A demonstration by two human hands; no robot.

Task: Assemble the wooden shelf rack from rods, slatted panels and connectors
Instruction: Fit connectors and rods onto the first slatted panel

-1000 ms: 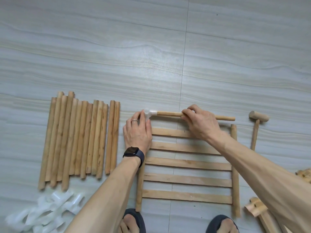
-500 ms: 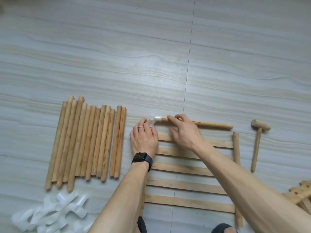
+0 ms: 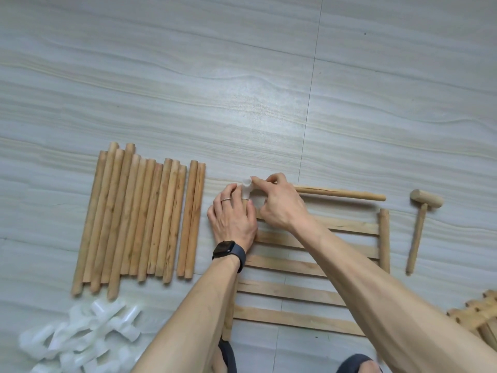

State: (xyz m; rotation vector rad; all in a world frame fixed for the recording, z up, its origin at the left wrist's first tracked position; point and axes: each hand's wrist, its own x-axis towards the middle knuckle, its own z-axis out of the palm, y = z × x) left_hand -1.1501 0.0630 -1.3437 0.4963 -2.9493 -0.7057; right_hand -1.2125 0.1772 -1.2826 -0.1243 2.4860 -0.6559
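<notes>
Two hands together at the far left corner of the slatted panel (image 3: 285,290). Left hand (image 3: 232,219) back-up over the top of the panel's left post, fingers reaching forward, forefinger and thumb either side of the lower leg of a white connector (image 3: 246,188). Squeezing or just resting against it: cannot tell. Ring (image 3: 225,199) on one finger, dark watch (image 3: 224,249) on the wrist.

Right hand (image 3: 282,205) crossing in from the right, forefinger stretched out onto the connector's open upper mouth. Other fingers curled over the left end of a rod (image 3: 338,193), thumb tucked beneath. Connector upright at that corner, one leg down toward the post, one side leg toward the rod, the joint itself hidden under the fingers.

Rod flat on the floor (image 3: 188,76), running right along the panel's far edge, just beyond the top slat. Right end free, near the top of the panel's right post but apart from it. Panel flat too, slats crosswise between two posts, both forearms lying across them.

Further out on the left, plenty of spare rods (image 3: 139,219) in a row, side by side, lengthways away from the person, one pair set slightly off at the right. Nearer and further left, a heap of loose connectors (image 3: 80,337), white and tangled.

Out right, just past the right post, a wooden mallet (image 3: 418,232), head away, handle toward the person. Low at the right edge, part of a second panel (image 3: 476,316), cut off by the frame. At the bottom edge, dark slippers (image 3: 349,360).
</notes>
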